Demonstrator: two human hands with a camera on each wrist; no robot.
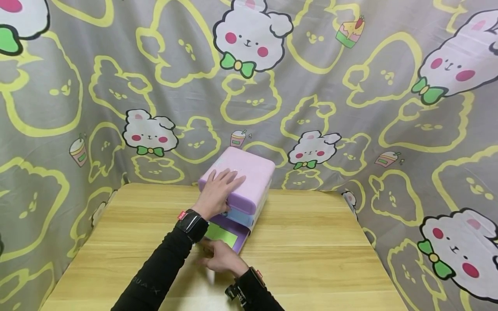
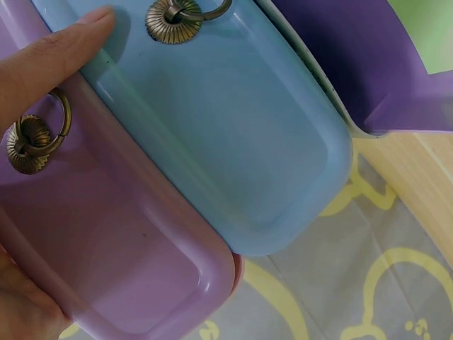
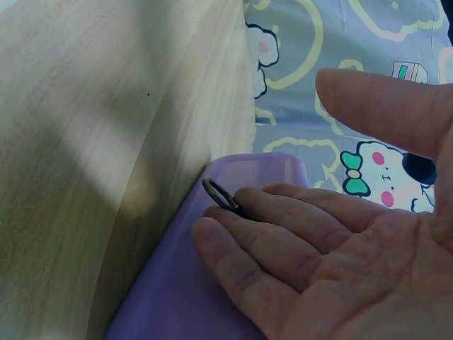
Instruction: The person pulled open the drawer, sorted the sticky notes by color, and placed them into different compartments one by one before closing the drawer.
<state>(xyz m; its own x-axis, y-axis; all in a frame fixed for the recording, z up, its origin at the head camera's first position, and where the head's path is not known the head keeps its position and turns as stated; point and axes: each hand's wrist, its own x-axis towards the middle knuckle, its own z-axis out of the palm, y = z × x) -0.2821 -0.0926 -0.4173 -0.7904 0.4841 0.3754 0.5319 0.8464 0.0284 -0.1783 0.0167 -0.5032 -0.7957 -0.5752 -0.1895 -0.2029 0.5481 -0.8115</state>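
Observation:
A small drawer cabinet [image 1: 253, 172] with a pink top stands on the table. My left hand [image 1: 218, 192] rests on its top with fingers spread, while its thumb [image 2: 64, 53] touches the blue drawer front [image 2: 233, 134]. Beside that, in the left wrist view, is the mauve top drawer front [image 2: 148, 241] with a brass ring pull [image 2: 62, 120]. The purple bottom drawer [image 1: 243, 242] is pulled out, a green sheet [image 1: 222, 236] lying inside. At this drawer's front, my right hand [image 1: 225, 258] has its fingers extended and fingertips right at a ring pull [image 3: 219, 193], thumb held apart.
The wood-grain table [image 1: 319, 250] spreads around the cabinet. Behind it and along both sides hangs a grey curtain [image 1: 256, 103] printed with rabbits and yellow outlines. Both wrists wear black straps, the left one with a device [image 1: 190, 222].

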